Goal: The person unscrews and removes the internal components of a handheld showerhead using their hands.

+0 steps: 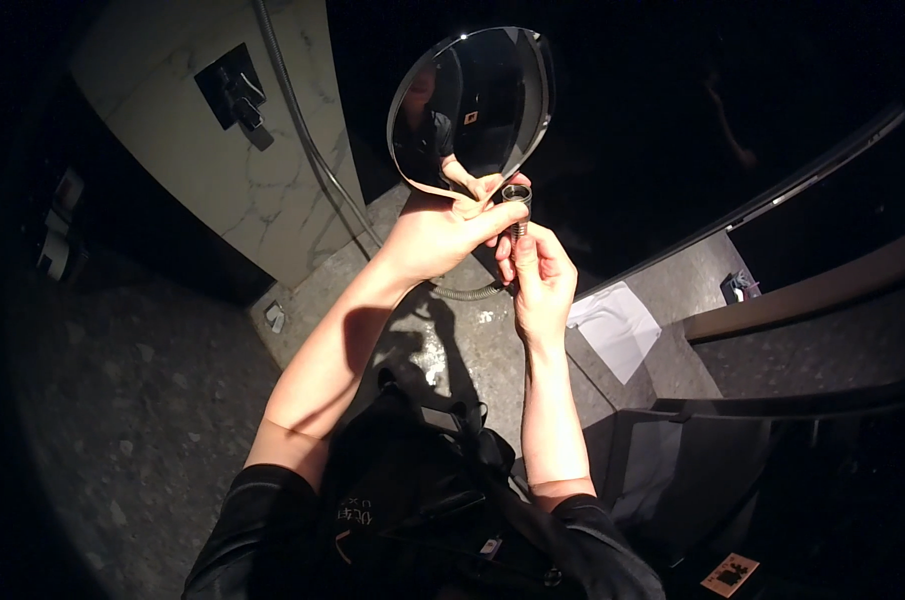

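Observation:
My left hand (438,235) reaches in from the left, with its thumb against a dark round fitting (516,193) and fingertips curled behind it. The fitting's open ring faces up. Just below, my right hand (543,285) pinches the ribbed neck (519,229) under the fitting between thumb and fingers. A ribbed metal shower hose (468,294) loops beneath both hands and seems to lead to the neck; the join is hidden by my fingers. Directly beyond my left hand stands a round mirror-like disc (473,90), reflecting an arm and dark clothing. Whether my left hand touches it I cannot tell.
The hose's upper run (303,130) hangs before a pale marbled panel (173,150) bearing a black wall valve (237,95). A white sheet (618,325) lies right on the grey stone surface. A dark bag (403,480) hangs at my front. Dark glossy panels stand right.

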{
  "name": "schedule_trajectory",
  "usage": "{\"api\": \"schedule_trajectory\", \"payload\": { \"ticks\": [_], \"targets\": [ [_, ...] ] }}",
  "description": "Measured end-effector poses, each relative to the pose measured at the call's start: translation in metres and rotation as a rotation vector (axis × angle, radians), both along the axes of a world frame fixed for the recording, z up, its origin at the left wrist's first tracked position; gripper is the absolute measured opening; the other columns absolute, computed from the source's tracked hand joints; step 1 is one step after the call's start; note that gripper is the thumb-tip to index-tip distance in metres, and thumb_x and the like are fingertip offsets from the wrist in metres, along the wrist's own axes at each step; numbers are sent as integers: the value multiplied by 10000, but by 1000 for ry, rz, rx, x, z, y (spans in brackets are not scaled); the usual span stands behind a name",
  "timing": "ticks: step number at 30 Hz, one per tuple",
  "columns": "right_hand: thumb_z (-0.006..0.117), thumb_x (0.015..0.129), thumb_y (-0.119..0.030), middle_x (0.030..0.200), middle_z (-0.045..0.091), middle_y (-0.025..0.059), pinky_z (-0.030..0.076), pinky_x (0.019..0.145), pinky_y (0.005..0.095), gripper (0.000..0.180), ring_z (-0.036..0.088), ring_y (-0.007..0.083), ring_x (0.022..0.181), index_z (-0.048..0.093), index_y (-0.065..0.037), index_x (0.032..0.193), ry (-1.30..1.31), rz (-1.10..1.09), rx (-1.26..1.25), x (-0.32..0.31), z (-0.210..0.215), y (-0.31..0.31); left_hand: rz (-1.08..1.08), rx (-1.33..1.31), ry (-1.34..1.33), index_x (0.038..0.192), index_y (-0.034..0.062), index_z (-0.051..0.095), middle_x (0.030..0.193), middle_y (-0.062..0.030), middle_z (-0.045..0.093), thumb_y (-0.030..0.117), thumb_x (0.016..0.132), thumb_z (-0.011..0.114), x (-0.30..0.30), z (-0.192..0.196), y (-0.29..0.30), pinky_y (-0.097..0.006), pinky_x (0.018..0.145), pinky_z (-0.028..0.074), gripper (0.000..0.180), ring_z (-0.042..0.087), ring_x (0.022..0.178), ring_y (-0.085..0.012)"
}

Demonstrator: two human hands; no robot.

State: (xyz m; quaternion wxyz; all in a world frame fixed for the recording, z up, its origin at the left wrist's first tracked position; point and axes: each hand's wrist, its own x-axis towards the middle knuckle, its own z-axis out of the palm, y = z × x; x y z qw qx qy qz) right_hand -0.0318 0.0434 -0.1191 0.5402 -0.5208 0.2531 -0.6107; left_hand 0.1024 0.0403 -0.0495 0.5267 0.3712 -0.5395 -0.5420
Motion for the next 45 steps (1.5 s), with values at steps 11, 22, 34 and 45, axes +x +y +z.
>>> {"api": "schedule_trajectory", "payload": {
  "ticks": [11, 22, 34, 45],
  "targets": [
    [537, 911, -102, 843, 596, 38, 434, 674, 193, 184, 539, 74, 740, 570, 26, 1038, 192, -336, -103, 7, 15, 17, 9, -90, 2, 1032, -36, 579, 763, -17, 570, 133, 842, 613, -3, -1, 6, -166, 550, 436, 257, 527, 623, -46],
    [542, 906, -100, 904, 544, 32, 412, 725, 217, 196, 501, 104, 810, 567, 30, 1050, 147, -33, -185, -9, 9, 6, -69, -294, -162, 850, 42, 630, 793, 13, 584, 145, 758, 718, 10, -68, -12, -247, 656, 446, 164, 548, 749, -65],
    [618, 855, -155, 978, 546, 78, 425, 800, 259, 281, 532, 158, 894, 572, -9, 1091, 170, -45, -319, -13, 11, 5, -90, -407, -279, 964, -13, 625, 851, -54, 600, 82, 700, 733, 20, -18, 16, -247, 763, 451, 301, 566, 724, -104],
    [593, 867, -96, 975, 521, 75, 419, 744, 235, 203, 498, 136, 852, 564, 14, 1035, 130, -30, -341, -15, 6, 3, 266, -748, -626, 1014, -9, 639, 917, -66, 652, 102, 703, 752, 18, -26, 19, -314, 886, 454, 349, 624, 802, -162]
  ]
}}
